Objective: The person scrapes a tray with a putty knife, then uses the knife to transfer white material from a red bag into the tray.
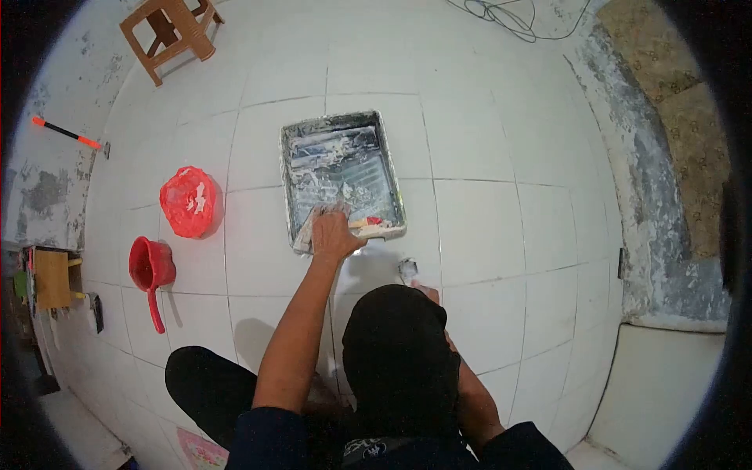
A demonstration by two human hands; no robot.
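The dark paint tray lies on the tiles in front of me, its inside smeared with white and grey paste. My left hand grips its near rim, fingers inside the tray and thumb toward the outside. Just right of those fingers, a tool with a red and wooden handle rests in the tray's near end. My right hand is mostly hidden behind my dark-clothed knee. From it sticks out what looks like a scraper, its squarish end coated in white, just short of the tray.
Left of the tray are a red plastic bag or tub and a red dipper. A brown stool stands at the back left. An orange-and-black handled tool leans at the left wall. Loose cable lies at the back.
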